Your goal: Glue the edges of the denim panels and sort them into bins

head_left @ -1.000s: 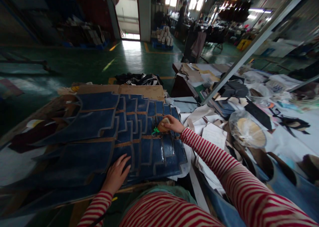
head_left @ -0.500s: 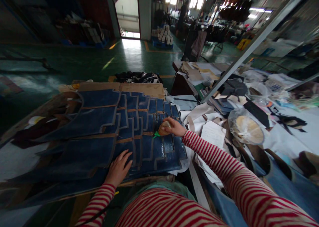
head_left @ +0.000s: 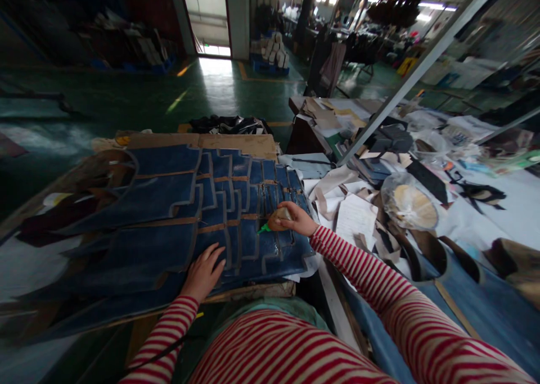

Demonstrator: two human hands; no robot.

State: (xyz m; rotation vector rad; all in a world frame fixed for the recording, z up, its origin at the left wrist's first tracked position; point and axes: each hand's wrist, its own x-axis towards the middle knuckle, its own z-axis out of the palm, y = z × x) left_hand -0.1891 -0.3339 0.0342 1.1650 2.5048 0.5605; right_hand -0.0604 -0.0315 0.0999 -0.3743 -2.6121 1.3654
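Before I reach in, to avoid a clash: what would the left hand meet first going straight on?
The left hand would probably meet grey edging on the blue panels first; depth is unclear.

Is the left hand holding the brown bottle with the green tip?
No, the right hand grips the brown bottle, while the left hand lies spread on the blue pieces.
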